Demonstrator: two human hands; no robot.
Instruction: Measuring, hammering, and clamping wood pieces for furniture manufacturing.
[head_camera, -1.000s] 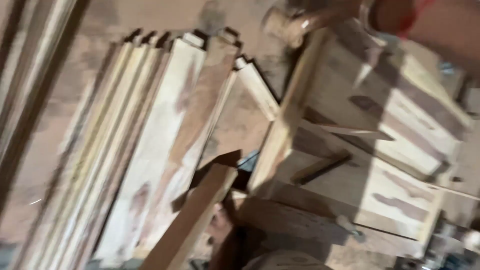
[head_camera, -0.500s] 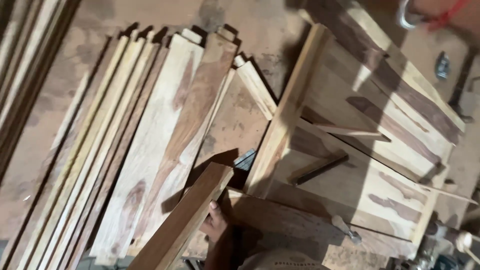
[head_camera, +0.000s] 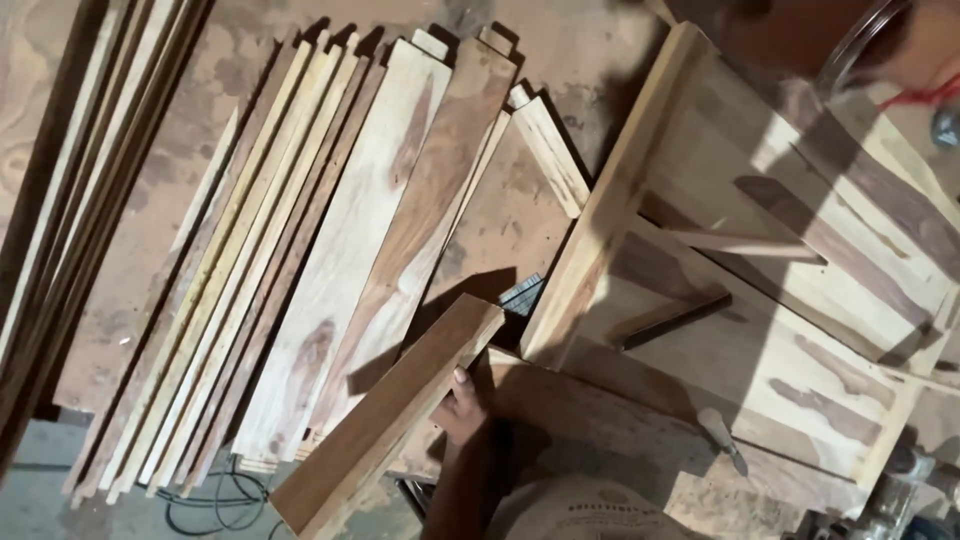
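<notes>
Left hand (head_camera: 462, 405) closed round a long plank (head_camera: 392, 415), just beside the row of boards (head_camera: 330, 250); right hand out of view; wooden frame (head_camera: 590, 240) beyond the plank.

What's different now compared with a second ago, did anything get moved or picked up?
The object at the top right, seemingly held by an arm, has moved up and right, almost out of view. The hand keeps its grip on the wooden board, which stays tilted the same way. The row of planks and the wooden frame lie as before; the view only shifted slightly.
</notes>
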